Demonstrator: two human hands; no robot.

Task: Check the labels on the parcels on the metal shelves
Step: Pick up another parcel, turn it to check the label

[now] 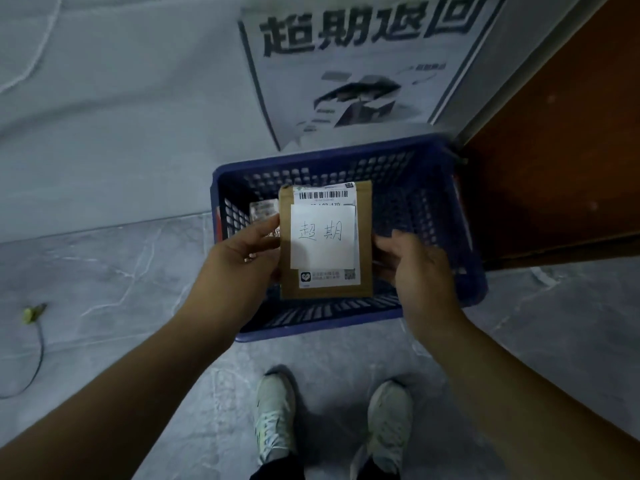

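Cardboard parcel [325, 240] gripped between left hand [242, 258], right hand [419, 268], above basket [433, 188]

Both bare forearms are stretched forward and down. A parcel [364, 216] is gripped at its left edge by the left hand [242, 258], thumb on front; its right edge is held by the curled right hand [419, 268].

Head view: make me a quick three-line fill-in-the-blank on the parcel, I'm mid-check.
1. The parcel is held over a basket coloured ____.
2. The left hand grips the parcel's ____ edge; the right hand grips the other.
3. The handwritten note on the parcel is coloured ____.
Missing: blue; left; white.
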